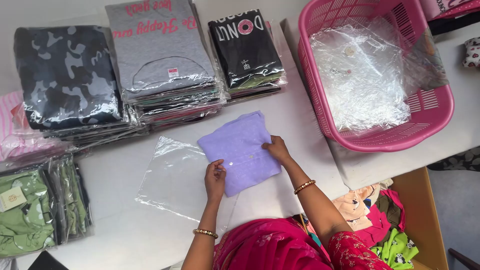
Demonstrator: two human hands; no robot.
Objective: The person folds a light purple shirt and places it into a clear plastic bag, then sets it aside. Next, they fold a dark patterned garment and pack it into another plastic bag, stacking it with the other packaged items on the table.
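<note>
Nearest me, both wrists carry beaded bangles, and my hands sit on the folded lilac garment [241,150] lying mid-table, half over a flat clear plastic bag [175,177]. My left hand [215,179] pinches the garment's near edge, fingers curled together; my right hand [276,149] presses its right edge, fingers close and bent. I judge the fold is best kept tight and square, edges held flat, so it stays neat against the bag. Beyond lie stacks of bagged shirts [160,55], and to the right a pink basket [430,107] holding loose plastic bags.
</note>
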